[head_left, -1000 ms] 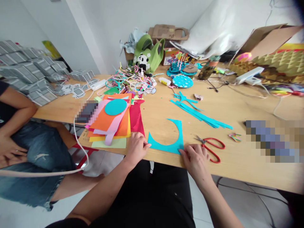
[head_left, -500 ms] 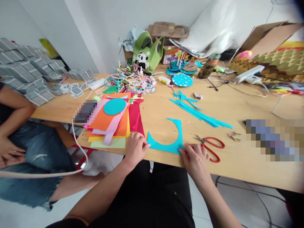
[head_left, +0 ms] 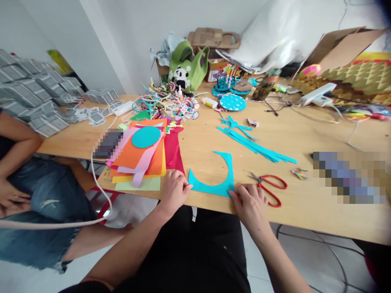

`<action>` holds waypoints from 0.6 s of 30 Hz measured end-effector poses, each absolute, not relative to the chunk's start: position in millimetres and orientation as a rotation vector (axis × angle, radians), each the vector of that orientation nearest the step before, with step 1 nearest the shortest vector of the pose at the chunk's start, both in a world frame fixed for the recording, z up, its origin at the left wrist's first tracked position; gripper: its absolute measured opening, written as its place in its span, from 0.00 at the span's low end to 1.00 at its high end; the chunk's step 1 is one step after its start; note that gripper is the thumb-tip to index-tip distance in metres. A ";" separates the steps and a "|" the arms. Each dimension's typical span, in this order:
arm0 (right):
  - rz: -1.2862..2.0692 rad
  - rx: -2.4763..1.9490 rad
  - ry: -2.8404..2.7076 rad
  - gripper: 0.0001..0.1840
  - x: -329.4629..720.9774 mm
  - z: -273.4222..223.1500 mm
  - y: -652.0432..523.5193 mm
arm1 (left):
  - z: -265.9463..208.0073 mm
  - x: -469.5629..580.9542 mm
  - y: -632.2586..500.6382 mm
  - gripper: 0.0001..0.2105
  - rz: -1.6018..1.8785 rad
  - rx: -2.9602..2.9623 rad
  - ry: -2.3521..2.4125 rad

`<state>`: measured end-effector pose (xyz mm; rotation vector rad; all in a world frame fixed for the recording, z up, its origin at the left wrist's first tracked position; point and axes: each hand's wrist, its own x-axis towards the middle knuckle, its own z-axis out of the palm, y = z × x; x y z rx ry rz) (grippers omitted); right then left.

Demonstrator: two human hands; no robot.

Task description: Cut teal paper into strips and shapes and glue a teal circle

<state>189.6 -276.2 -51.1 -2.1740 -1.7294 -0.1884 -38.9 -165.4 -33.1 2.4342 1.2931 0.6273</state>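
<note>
We are pinching the blue offcut (head_left: 214, 189) at its near corners with our left hand (head_left: 175, 188) and right hand (head_left: 249, 200), by the table's (head_left: 201, 138) front edge. One round cut is looking finished, a blue disc (head_left: 146, 137) lying on the stacked sheets (head_left: 125, 156); the offcut is remaining in one piece, scissors (head_left: 259, 180) resting alongside. Since half a second ago, only our view is shifting slightly.

Matt, paper-like blue sheet (head_left: 222, 188) (apparently smooth)
</note>
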 end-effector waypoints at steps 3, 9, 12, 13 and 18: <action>-0.177 -2.187 -1.728 0.15 190.4 -51.9 -275.8 | -32.5 -38.6 -166.6 0.11 0.620 2.443 1.306; -0.142 -2.182 -1.705 0.16 190.9 -52.1 -275.0 | -32.7 -37.7 -169.4 0.11 0.623 2.457 1.332; -0.120 -2.191 -1.681 0.16 191.1 -52.3 -274.7 | -33.2 -37.7 -170.0 0.10 0.629 2.468 1.327; -0.113 -2.195 -1.674 0.16 191.3 -52.6 -274.6 | -33.4 -37.8 -170.2 0.10 0.632 2.469 1.326; -0.076 -2.179 -1.647 0.17 193.5 -55.8 -274.1 | -33.3 -38.0 -171.8 0.10 0.653 2.460 1.317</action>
